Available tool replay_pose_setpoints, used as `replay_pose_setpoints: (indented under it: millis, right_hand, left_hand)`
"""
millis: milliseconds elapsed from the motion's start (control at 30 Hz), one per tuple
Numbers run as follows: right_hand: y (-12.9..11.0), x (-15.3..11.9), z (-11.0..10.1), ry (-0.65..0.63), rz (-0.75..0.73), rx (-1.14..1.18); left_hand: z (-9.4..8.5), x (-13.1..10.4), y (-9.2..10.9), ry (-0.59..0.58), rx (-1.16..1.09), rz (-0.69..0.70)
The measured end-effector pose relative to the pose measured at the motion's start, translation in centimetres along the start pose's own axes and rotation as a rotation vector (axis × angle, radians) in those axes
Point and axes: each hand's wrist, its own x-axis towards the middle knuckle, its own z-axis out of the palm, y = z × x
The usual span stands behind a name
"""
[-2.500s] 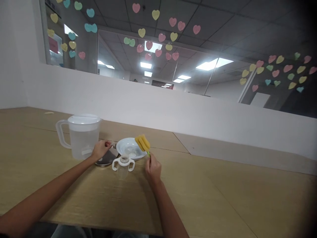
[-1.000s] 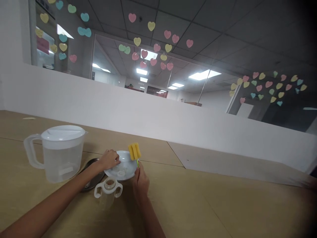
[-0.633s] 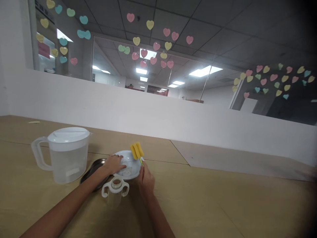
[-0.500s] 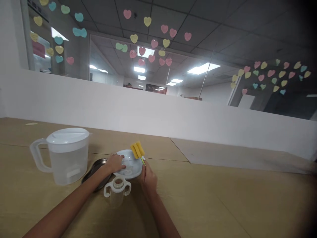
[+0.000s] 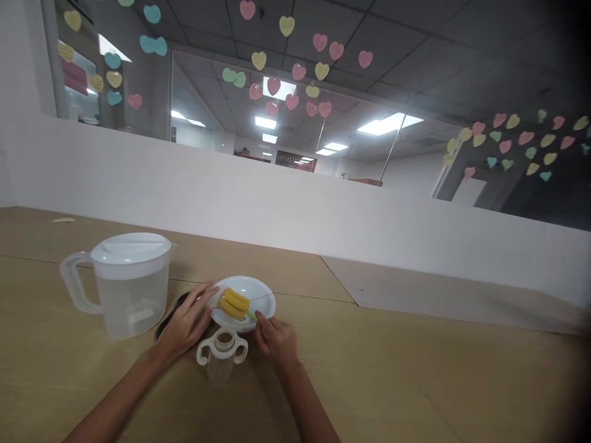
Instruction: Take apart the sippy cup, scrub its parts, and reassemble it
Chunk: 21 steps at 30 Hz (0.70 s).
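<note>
- I have my right hand (image 5: 277, 340) closed around the green handle of the sponge brush (image 5: 234, 303), its yellow head pointing left.
- That brush head is over the white bowl (image 5: 265, 301), from my angle; whether it touches the bowl, I can't tell.
- My left hand (image 5: 187, 323) is at the bowl's left side, fingers stretched toward the sponge; I can't make out whether they grip anything.
- Under that left hand I see part of a dark tray (image 5: 166, 326).
- Just in front of the bowl, a clear two-handled cup (image 5: 221, 363) stands upright, its top uncovered.
- Left of the tray I have a lidded jug (image 5: 133, 292), upright on the bench (image 5: 369, 369), handle facing left.
</note>
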Motion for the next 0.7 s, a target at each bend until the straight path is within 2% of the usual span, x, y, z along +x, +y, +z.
replay_pose_setpoints:
  millis: [133, 200, 267, 367, 467, 600, 667, 700]
  right_hand:
    - [-0.1, 0.7, -0.6, 0.061, -0.098, -0.048]
    - [-0.5, 1.0, -1.1, 0.091, -0.121, -0.081]
    - [-1.1, 1.3, -1.4, 0.120, -0.130, -0.104]
    - [-2.0, 1.5, -1.8, 0.188, -0.133, -0.109]
    - [-2.4, 1.4, -1.8, 0.247, -0.148, -0.108]
    - [-1.8, 0.9, -1.3, 0.281, -0.087, -0.157]
    - [-1.3, 0.5, -1.0, 0.240, -0.014, -0.199]
    - [-1.0, 0.3, -0.9, 0.207, 0.021, -0.213]
  left_hand:
    - [-0.1, 0.2, 0.1, -0.031, 0.156, 0.331]
    - [-0.1, 0.4, 0.4, -0.027, 0.193, 0.386]
    - [-0.2, 0.5, 0.6, -0.004, 0.199, 0.376]
    - [-0.3, 0.2, 0.7, 0.055, 0.170, 0.336]
    - [-0.2, -0.5, 0.5, 0.177, 0.142, 0.243]
    - [0.2, -1.2, -0.8, 0.415, 0.169, -0.048]
    - [0.2, -1.4, -2.0, 0.427, 0.214, -0.176]
    - [0.3, -1.5, -2.6, 0.380, 0.233, -0.201]
